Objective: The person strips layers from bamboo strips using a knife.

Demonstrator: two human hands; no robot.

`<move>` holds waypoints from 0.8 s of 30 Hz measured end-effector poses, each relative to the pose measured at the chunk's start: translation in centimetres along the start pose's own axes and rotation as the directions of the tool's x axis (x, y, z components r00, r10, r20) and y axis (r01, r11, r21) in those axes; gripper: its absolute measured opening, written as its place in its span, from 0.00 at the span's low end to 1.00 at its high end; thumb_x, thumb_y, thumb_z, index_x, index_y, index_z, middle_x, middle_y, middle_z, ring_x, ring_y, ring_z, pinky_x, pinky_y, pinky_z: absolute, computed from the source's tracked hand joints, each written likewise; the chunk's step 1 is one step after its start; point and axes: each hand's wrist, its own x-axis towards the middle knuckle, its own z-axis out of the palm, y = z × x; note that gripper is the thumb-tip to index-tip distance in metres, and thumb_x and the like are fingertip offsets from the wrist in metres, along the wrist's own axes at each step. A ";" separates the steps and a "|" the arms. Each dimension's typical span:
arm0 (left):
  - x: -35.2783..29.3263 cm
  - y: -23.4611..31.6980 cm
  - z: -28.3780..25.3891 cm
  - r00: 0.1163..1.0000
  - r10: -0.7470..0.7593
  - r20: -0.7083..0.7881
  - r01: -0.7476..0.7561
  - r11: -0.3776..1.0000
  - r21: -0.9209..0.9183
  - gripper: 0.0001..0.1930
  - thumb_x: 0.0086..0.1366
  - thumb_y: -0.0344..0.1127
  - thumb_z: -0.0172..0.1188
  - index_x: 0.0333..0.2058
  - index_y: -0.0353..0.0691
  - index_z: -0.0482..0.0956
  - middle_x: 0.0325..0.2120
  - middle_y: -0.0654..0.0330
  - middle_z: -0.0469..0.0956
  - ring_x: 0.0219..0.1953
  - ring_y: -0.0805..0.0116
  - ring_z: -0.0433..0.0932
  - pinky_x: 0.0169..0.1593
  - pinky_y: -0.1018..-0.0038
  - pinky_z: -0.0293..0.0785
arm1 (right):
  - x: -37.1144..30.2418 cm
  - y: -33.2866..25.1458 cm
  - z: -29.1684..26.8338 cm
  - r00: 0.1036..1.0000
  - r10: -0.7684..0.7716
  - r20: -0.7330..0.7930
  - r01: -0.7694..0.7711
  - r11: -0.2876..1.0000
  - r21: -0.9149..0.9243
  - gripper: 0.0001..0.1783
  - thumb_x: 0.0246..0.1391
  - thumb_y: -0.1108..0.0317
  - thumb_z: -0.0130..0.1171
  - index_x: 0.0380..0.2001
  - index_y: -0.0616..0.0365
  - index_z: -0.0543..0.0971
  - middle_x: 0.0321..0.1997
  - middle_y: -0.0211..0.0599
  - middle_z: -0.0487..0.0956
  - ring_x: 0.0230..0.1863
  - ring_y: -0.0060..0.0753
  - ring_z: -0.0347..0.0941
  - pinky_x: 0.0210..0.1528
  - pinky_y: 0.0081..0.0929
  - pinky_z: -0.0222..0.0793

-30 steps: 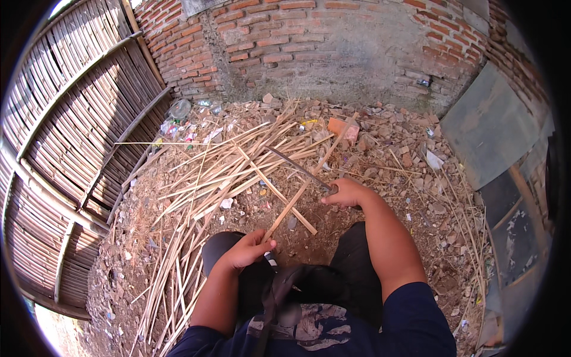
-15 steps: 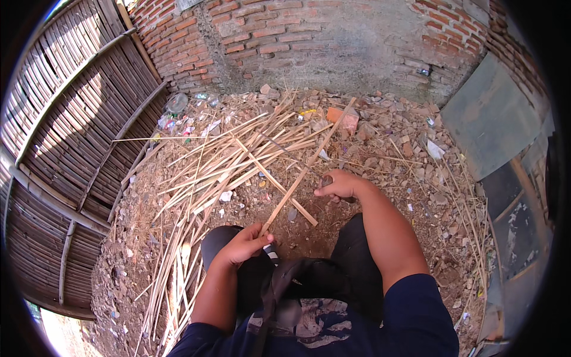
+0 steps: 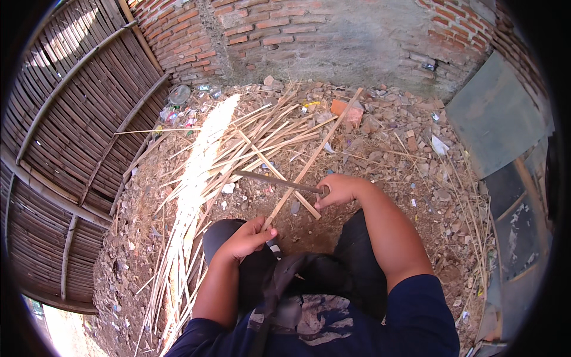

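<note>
**Long blade (image 3: 267, 179) crosses held strip (image 3: 313, 159) above littered ground (image 3: 440, 250)**

A brick wall (image 3: 333, 30), partly plastered, closes the far side, and a slatted screen (image 3: 89, 149) stands at the left. Between them the ground is covered with rubble and scraps. At the right, a grey sheet (image 3: 493, 119) leans against the wall. A pile of strips (image 3: 202, 193) spreads from the left toward the middle, part of it in hard sunlight.

The held strip slants away from the person, its near end just above the left knee, its far end toward an orange brick (image 3: 348, 113). The long blade passes across it near its lower half; whether the two touch cannot be told. Beneath, a second strip (image 3: 262, 157) crosses the other way.

The left hand (image 3: 244, 238) pinches the near end of the held strip between thumb and fingers; the right hand (image 3: 340, 190) is wrapped around the blade's handle.

The main danger, as I judge it, is the blade skidding down the strip toward the left fingers or a knee, were it pulled inward at a shallow angle. With one end pinched, the strip could also twist under sideways pressure, and the crossing strip could snag the blade.
</note>
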 end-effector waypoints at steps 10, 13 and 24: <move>0.2 0.1 0.2 0.999 -0.036 -0.017 0.036 0.999 -0.028 0.16 0.66 0.47 0.66 0.34 0.45 0.70 0.22 0.73 0.64 0.21 0.82 0.58 0.24 0.80 0.52 | -0.8 1.3 -0.4 0.982 0.084 -0.170 -0.082 0.996 0.015 0.33 0.48 0.50 0.72 0.52 0.62 0.79 0.34 0.45 0.83 0.35 0.41 0.81 0.39 0.37 0.75; 0.1 0.2 0.4 0.998 -0.053 -0.044 0.055 0.998 0.036 0.15 0.66 0.46 0.66 0.35 0.45 0.70 0.22 0.73 0.64 0.21 0.82 0.58 0.24 0.80 0.51 | -0.8 -1.2 1.0 0.996 -0.051 -0.068 0.037 0.980 -0.198 0.29 0.46 0.50 0.71 0.47 0.59 0.82 0.37 0.45 0.84 0.41 0.47 0.81 0.45 0.40 0.74; 0.3 0.2 0.1 1.000 -0.024 0.012 0.024 1.000 -0.011 0.15 0.66 0.47 0.66 0.35 0.45 0.70 0.22 0.74 0.63 0.20 0.82 0.57 0.24 0.81 0.51 | -0.8 3.1 -1.2 0.955 0.228 -0.189 -0.140 0.911 0.389 0.40 0.51 0.54 0.71 0.60 0.71 0.71 0.25 0.37 0.77 0.26 0.29 0.75 0.27 0.31 0.71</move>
